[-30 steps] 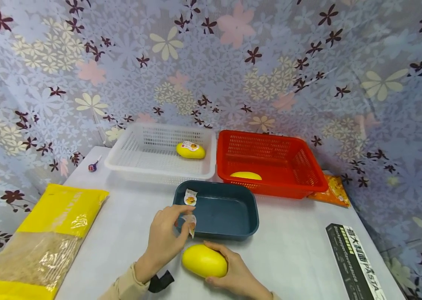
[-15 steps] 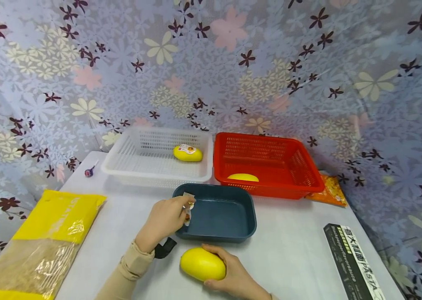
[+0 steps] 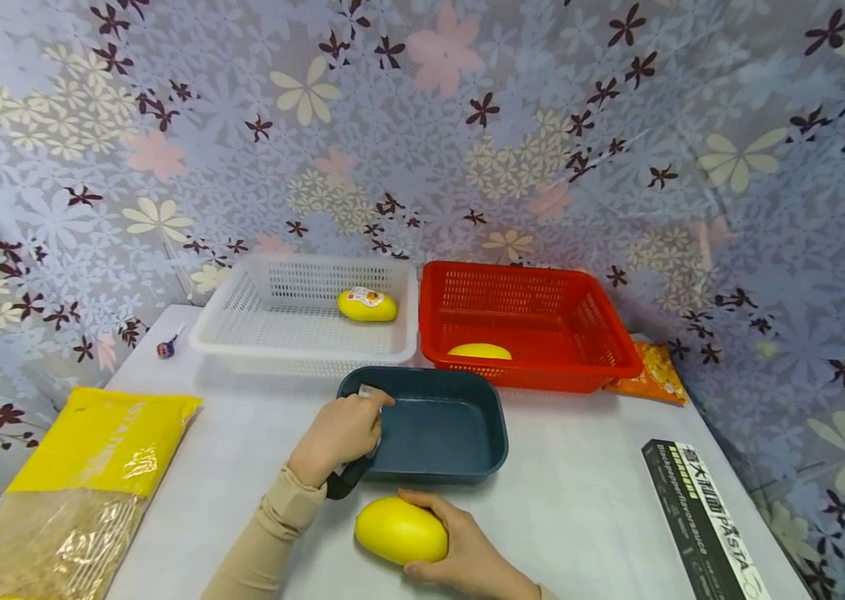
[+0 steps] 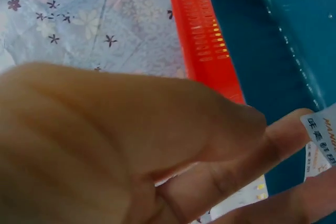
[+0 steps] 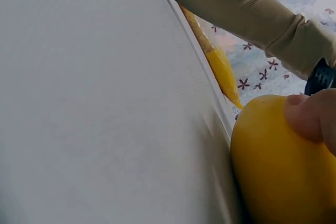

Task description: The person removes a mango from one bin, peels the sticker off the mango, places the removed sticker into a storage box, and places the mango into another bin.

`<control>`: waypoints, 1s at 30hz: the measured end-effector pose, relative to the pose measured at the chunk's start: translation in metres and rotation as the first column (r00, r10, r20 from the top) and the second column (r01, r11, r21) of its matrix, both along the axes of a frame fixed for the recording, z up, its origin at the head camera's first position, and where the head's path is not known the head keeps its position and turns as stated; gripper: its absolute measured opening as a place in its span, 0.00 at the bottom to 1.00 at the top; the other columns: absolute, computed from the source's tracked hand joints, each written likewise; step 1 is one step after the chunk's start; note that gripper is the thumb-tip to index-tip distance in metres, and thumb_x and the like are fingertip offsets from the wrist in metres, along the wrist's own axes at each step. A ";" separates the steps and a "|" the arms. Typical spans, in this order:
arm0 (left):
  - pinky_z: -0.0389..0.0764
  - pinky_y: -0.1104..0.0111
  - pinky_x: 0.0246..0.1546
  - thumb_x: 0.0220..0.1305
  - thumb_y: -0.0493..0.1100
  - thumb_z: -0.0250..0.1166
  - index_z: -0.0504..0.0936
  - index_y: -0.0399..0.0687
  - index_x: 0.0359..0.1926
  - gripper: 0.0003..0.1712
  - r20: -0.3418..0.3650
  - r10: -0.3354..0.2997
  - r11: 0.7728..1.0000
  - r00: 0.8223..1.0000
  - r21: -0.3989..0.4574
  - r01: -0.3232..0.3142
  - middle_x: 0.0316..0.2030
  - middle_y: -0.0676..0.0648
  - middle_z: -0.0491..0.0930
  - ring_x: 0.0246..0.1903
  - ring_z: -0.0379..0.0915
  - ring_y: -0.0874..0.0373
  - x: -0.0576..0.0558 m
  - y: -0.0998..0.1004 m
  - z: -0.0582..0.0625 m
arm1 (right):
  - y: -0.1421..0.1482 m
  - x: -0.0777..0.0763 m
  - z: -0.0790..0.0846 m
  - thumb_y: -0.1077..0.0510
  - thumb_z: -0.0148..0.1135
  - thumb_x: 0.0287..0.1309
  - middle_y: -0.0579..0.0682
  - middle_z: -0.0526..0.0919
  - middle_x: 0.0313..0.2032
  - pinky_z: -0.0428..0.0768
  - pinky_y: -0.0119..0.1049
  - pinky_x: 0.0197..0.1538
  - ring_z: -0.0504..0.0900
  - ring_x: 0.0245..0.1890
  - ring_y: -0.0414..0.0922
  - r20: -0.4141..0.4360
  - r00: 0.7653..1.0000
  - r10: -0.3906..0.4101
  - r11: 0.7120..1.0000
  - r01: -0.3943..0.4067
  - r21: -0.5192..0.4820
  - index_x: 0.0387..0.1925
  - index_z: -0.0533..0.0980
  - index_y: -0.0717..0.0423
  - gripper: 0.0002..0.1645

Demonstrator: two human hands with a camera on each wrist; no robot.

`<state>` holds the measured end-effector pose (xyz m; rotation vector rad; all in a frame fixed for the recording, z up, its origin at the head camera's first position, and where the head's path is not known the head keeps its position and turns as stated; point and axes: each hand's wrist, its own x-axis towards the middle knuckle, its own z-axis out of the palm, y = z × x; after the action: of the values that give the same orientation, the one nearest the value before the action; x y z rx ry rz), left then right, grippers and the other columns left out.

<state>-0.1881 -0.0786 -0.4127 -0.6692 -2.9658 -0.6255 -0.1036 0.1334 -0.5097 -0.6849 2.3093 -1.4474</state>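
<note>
My right hand [image 3: 471,550] grips a smooth yellow mango [image 3: 398,532] on the white table, thumb and fingers around its right end. In the right wrist view the thumb lies against the mango [image 5: 273,161]. My left hand [image 3: 342,432] is at the left side of a dark blue tray [image 3: 441,437], index finger extended over its rim. In the left wrist view a printed fruit label [image 4: 323,129] touches the fingertips, away from the thumb. A second label [image 4: 315,161] shows behind it. The hand mostly hides both labels in the head view.
Behind the tray stand a white basket [image 3: 227,337] holding a labelled mango [image 3: 367,305] and a red basket [image 3: 542,379] holding another mango [image 3: 481,352]. A yellow bag [image 3: 92,467] and lollipop [image 3: 166,347] lie left; a pasta box [image 3: 700,517] and orange packet [image 3: 655,373] lie right.
My left hand, which held a label between thumb and index finger, has moved up and over the tray's left side, covering the labels there. My right hand stays on the mango.
</note>
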 end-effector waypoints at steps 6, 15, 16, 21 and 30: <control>0.57 0.72 0.15 0.64 0.35 0.59 0.80 0.42 0.54 0.17 0.041 0.007 1.000 0.999 -0.021 -0.006 0.15 0.49 0.70 0.12 0.54 0.60 -0.002 0.005 -0.006 | 0.000 0.000 0.001 0.46 0.72 0.50 0.42 0.71 0.67 0.68 0.30 0.65 0.70 0.64 0.39 0.015 1.000 0.002 1.000 -0.002 0.002 0.68 0.65 0.44 0.44; 0.57 0.72 0.17 0.66 0.33 0.56 0.78 0.38 0.55 0.17 0.189 -0.040 0.999 0.981 -0.021 0.044 0.13 0.46 0.67 0.12 0.52 0.59 -0.004 0.013 -0.013 | 0.001 -0.001 0.003 0.44 0.72 0.50 0.41 0.70 0.66 0.70 0.33 0.65 0.71 0.63 0.40 0.024 1.000 0.000 0.999 -0.001 0.032 0.68 0.64 0.42 0.45; 0.57 0.72 0.17 0.66 0.33 0.55 0.78 0.37 0.56 0.18 0.205 -0.045 0.999 0.978 -0.013 0.048 0.12 0.48 0.65 0.12 0.50 0.60 -0.005 0.014 -0.014 | 0.001 -0.001 0.003 0.44 0.72 0.50 0.41 0.70 0.66 0.70 0.33 0.65 0.71 0.63 0.40 0.026 1.000 0.001 0.999 -0.002 0.033 0.68 0.64 0.42 0.45; 0.63 0.71 0.20 0.65 0.30 0.54 0.76 0.36 0.57 0.20 0.265 -0.044 0.999 0.963 -0.001 0.045 0.21 0.42 0.76 0.15 0.56 0.59 -0.009 0.015 -0.019 | 0.000 -0.001 0.002 0.44 0.72 0.50 0.41 0.71 0.66 0.70 0.33 0.64 0.71 0.63 0.39 0.013 1.000 0.003 0.999 -0.003 0.033 0.68 0.64 0.42 0.45; 0.80 0.52 0.48 0.59 0.29 0.56 0.69 0.43 0.66 0.31 0.251 0.015 1.000 0.968 -0.011 -0.012 0.62 0.35 0.70 0.46 0.78 0.39 -0.011 0.016 -0.027 | 0.002 -0.001 0.000 0.45 0.72 0.49 0.41 0.71 0.66 0.69 0.32 0.65 0.71 0.64 0.39 -0.026 1.000 0.010 1.000 -0.010 -0.001 0.68 0.64 0.41 0.44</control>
<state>-0.1992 -0.0625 -0.4395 -0.6116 -3.2036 -0.7482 -0.1042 0.1349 -0.5096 -0.7190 2.3217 -1.4438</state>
